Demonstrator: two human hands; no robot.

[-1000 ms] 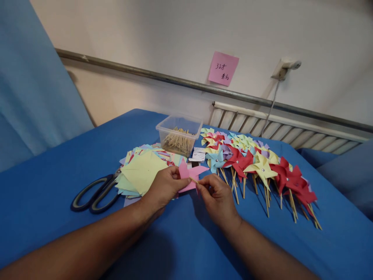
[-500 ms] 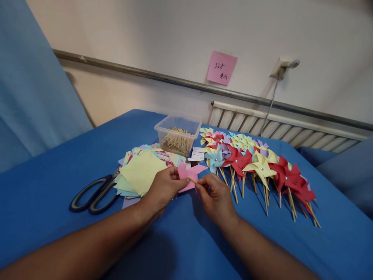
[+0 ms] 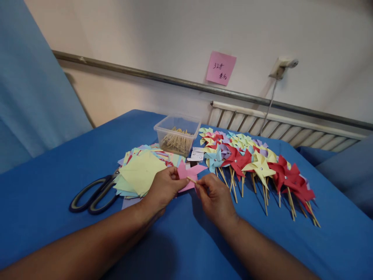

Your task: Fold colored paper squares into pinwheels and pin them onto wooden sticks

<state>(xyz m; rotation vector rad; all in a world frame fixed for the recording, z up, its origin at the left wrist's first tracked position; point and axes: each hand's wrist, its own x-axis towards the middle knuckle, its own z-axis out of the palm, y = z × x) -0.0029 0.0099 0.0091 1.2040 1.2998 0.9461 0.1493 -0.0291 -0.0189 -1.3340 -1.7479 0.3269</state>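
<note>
Matt paper pinwheel (image 3: 184, 171), smooth wooden stick (image 3: 192, 180), clear plastic box (image 3: 190, 137), metal rail (image 3: 145, 72)

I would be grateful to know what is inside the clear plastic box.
The clear plastic box holds a heap of thin, wooden-looking sticks. Sticks show on top and through the near side; anything buried within the heap is hidden.

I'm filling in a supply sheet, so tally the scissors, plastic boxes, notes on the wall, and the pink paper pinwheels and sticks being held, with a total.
Scissors: 1
Clear plastic box: 1
Pink note on the wall: 1
Pink paper pinwheel, held: 1
Wooden stick, held: 1
Total: 5
</note>
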